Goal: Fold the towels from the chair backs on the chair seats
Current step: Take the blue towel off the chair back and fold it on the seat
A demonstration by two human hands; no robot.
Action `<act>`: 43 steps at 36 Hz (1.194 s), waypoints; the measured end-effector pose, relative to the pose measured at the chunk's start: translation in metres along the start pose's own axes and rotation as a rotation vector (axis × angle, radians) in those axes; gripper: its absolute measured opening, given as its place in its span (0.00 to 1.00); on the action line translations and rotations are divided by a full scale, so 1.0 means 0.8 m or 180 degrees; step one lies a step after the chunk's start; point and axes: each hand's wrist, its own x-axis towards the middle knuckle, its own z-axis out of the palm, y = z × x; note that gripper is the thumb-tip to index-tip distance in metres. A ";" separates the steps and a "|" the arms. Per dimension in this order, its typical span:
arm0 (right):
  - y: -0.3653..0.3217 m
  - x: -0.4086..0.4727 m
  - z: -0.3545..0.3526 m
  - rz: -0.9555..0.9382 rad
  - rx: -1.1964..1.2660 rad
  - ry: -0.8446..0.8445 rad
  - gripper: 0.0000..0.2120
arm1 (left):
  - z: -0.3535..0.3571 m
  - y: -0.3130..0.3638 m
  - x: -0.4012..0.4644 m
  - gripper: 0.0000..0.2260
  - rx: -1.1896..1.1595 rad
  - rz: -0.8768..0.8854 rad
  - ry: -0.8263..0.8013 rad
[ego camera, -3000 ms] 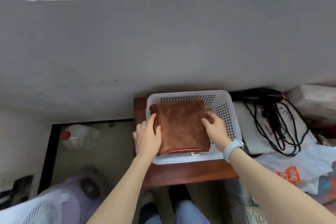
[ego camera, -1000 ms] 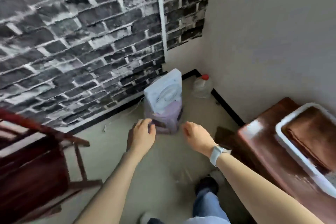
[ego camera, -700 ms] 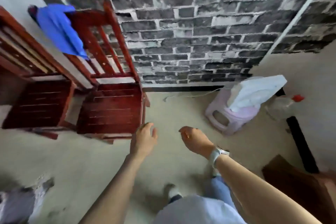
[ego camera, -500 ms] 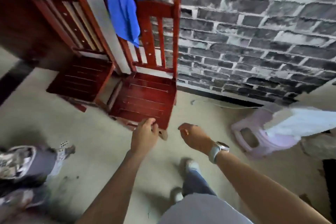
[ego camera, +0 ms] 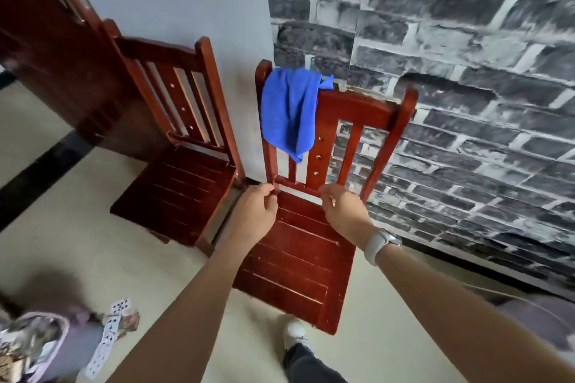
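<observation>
Head view, approach to the next towel. One blue towel [ego camera: 289, 112] hangs bunched over the top rail of the right-hand chair [ego camera: 357, 109], at its left post, long axis vertical, lower tip dangling in front of the back slats. It lies straight up and beyond both hands, well above the seat [ego camera: 292, 261].

Left hand [ego camera: 256, 211]: fingers loosely curled, holding nothing, just in front of the left post's base. Right hand [ego camera: 340, 208]: likewise curled w/ nothing in its grip, at the lower back rail; watch on the wrist. Whether either touches the wood cannot be told. Left hand sits almost directly beneath the towel, so it is judged the nearer; right would have to cross leftward.

Count: chairs 2, side by side against the wall; towels on chair backs 1; second chair [ego camera: 174, 146] (left) has a bare back. Hands 2.

Judged step: reach up, lift towel off the rail, bring it down to the seat for folding; nothing folded here yet.

Floor, lower left: scattered playing cards [ego camera: 109, 339].
</observation>
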 end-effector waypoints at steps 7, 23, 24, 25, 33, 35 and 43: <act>-0.082 0.172 -0.054 -0.0178 -0.0285 0.0981 0.17 | -0.077 0.007 0.136 0.14 -0.0066 0.0191 0.0242; -0.141 0.264 -0.068 0.0255 -0.0422 0.0863 0.19 | -0.138 -0.010 0.260 0.14 -0.0378 0.0960 -0.0079; -0.145 0.259 -0.076 0.0230 -0.0338 0.0906 0.18 | -0.140 -0.008 0.264 0.14 -0.0403 0.1042 -0.0103; -0.149 0.254 -0.086 0.0196 -0.0267 0.0962 0.18 | -0.141 -0.006 0.269 0.14 -0.0422 0.1130 -0.0112; -0.190 0.192 -0.210 -0.0196 -0.0175 0.1718 0.18 | -0.162 0.081 0.291 0.15 -0.1057 0.1946 0.0006; -0.201 0.170 -0.242 -0.0386 -0.0248 0.1725 0.21 | -0.170 0.116 0.289 0.18 -0.1253 0.2270 0.0109; -0.219 0.083 -0.287 -0.0678 -0.0379 0.1420 0.30 | -0.184 0.212 0.260 0.27 -0.2014 0.2508 -0.1982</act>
